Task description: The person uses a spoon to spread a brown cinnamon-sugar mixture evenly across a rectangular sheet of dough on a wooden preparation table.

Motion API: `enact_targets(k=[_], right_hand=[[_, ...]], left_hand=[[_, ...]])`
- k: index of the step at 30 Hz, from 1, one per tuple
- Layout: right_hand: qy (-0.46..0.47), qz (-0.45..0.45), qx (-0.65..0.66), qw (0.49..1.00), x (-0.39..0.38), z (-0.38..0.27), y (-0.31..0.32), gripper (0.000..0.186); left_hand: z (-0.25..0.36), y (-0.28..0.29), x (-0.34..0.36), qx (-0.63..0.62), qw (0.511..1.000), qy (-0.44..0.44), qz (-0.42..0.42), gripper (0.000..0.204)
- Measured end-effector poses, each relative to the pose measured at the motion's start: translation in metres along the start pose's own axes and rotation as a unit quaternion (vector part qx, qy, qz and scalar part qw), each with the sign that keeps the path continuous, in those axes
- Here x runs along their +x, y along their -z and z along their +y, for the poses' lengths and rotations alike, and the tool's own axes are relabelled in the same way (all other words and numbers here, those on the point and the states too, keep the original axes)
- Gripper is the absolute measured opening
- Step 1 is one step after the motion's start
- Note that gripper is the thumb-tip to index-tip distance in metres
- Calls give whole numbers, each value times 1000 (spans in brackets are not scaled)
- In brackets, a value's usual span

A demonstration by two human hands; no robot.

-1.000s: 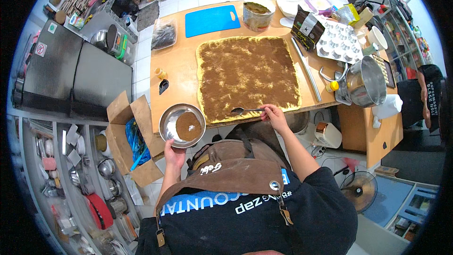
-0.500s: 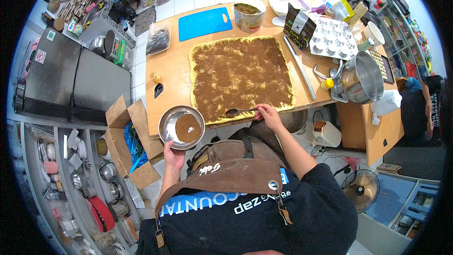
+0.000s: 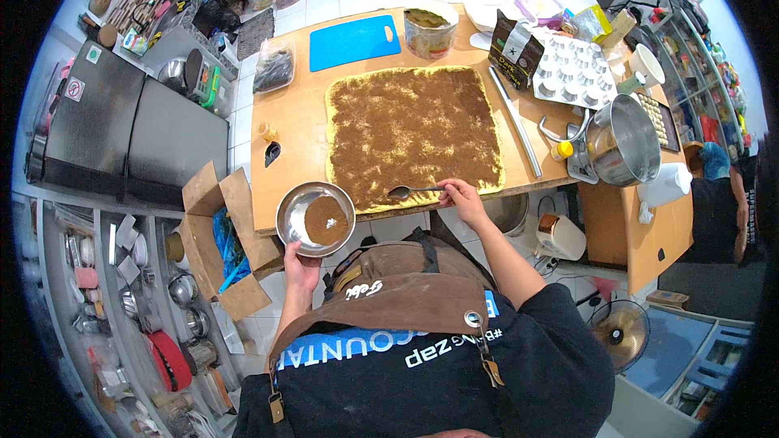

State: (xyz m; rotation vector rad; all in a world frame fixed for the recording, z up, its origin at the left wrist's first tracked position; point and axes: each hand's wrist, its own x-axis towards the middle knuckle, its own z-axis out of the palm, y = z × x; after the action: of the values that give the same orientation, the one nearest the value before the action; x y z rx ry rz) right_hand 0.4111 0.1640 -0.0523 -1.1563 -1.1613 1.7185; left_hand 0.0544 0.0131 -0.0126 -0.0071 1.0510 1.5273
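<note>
A large rectangle of rolled dough (image 3: pixel 414 134) covered with brown powder lies on the wooden table (image 3: pixel 296 126). My left hand (image 3: pixel 302 264) holds a round metal bowl (image 3: pixel 316 219) with a heap of brown powder in it, at the table's near left corner. My right hand (image 3: pixel 462 199) grips a metal spoon (image 3: pixel 410 191) by its handle; the spoon's bowl hovers over the dough's near edge, pointing left.
On the table: a blue cutting board (image 3: pixel 355 41), a clear tub (image 3: pixel 430 32), a long metal ruler (image 3: pixel 514 120), a muffin tray (image 3: pixel 574 70), a steel mixing bowl (image 3: pixel 623 139). An open cardboard box (image 3: pixel 219 239) sits on the floor left. Another person (image 3: pixel 722 195) stands at the right.
My right hand with the spoon has shifted slightly left along the dough's near edge. The view has tilted a little. The bowl stays in my left hand.
</note>
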Motion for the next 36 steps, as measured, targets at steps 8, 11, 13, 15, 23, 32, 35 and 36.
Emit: enact_targets(k=[8,11,13,15,23,32,35,36], right_hand=[[25,9,-26,999,-13,8,26,20],[29,36,-24,999,-16,2,25,21],[30,38,-30,998,-17,3,30,21],[31,38,-36,998,-18,1,35,21],[87,5,31,996,-26,-61,0,21],[10,-12,57,998,-34,-29,-11,23],[-57,7,119,991,-37,-35,-9,22],[-85,26,155,984,-37,-37,-9,21]], left_hand=[[-14,-17,0,7,1000,18,-15,52],[-19,-11,5,5,1000,6,-19,52],[-21,-19,5,2,1000,9,-28,51],[-24,-31,4,-2,999,11,-35,49],[-47,-57,17,79,996,21,-34,38],[-59,-105,8,95,989,46,-100,49],[-64,-103,11,81,991,54,-95,44],[-65,-102,11,70,992,56,-88,40]])
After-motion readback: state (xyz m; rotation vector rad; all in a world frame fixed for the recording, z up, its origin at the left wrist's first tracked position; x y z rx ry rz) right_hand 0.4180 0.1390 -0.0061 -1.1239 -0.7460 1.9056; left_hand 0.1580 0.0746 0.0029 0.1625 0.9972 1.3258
